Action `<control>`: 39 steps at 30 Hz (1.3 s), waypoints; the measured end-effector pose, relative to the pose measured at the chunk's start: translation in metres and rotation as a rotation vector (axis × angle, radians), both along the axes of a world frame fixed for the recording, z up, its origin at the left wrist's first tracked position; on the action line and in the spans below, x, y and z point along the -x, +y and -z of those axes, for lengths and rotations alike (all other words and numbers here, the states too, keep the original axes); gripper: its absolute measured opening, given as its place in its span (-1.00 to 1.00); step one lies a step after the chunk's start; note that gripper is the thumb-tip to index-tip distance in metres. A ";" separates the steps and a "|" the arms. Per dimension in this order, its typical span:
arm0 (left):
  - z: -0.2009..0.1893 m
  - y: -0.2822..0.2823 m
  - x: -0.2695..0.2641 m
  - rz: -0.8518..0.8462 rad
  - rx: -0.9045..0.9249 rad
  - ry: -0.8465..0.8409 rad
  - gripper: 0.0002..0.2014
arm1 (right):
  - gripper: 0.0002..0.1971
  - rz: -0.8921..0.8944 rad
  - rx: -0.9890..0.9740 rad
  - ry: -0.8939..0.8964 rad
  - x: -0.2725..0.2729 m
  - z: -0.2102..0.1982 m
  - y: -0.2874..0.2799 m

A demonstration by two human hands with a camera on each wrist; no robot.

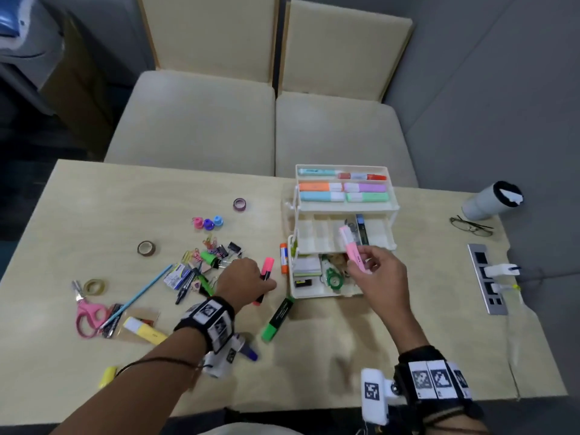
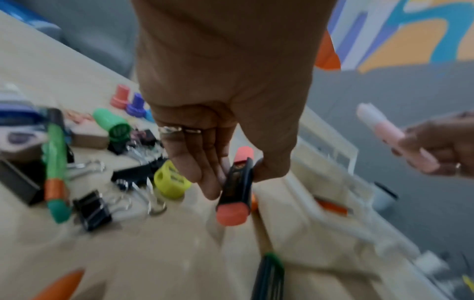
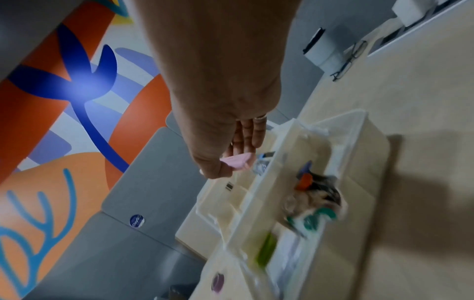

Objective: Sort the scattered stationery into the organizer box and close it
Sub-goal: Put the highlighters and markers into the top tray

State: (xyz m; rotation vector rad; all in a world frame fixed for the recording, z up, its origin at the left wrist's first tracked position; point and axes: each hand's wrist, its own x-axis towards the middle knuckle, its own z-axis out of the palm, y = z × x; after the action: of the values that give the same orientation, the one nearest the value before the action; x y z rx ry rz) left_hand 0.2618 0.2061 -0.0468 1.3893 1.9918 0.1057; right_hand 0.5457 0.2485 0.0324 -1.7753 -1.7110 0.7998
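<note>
The cream organizer box (image 1: 383, 237) stands open in three stepped tiers, its top tray holding several highlighters. My right hand (image 1: 373, 271) pinches a pale pink highlighter (image 1: 351, 249) above the middle and lower tiers; the wrist view shows its end (image 3: 237, 160) at my fingertips over the box (image 3: 359, 130). My left hand (image 1: 248, 281) grips a black highlighter with neon pink caps (image 1: 266, 271), just left of the box; the same marker (image 2: 237, 188) sits between thumb and fingers. A green highlighter (image 1: 277, 318) lies in front of the box, a glue stick (image 1: 283, 258) beside it.
Binder clips and paper clips (image 1: 216, 252), tape rolls (image 1: 147, 248), pink scissors (image 1: 88, 312), a blue pencil (image 1: 138, 296), small stamps (image 1: 207, 221) and a yellow highlighter (image 1: 144, 331) litter the left half. Glasses (image 1: 470, 227), a tumbler (image 1: 492, 200) and a power strip (image 1: 486, 277) sit right.
</note>
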 end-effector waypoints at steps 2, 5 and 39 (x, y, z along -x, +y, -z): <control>-0.013 0.000 0.004 -0.052 -0.093 -0.059 -0.62 | -0.70 -0.074 -0.059 -0.023 -0.012 -0.015 0.031; -0.037 0.001 0.008 -0.088 -0.204 -0.143 -0.70 | -0.62 -0.246 -0.067 -0.124 -0.029 -0.037 0.088; -0.088 0.042 -0.168 -0.205 -0.365 -0.621 -0.76 | -0.81 -0.221 0.588 0.557 -0.049 -0.004 0.046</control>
State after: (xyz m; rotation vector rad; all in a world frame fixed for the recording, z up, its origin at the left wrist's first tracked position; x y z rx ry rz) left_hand 0.4298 0.2485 0.0408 1.1622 1.6165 0.9174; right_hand 0.5950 0.2949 0.0364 -1.4842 -1.3782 1.8455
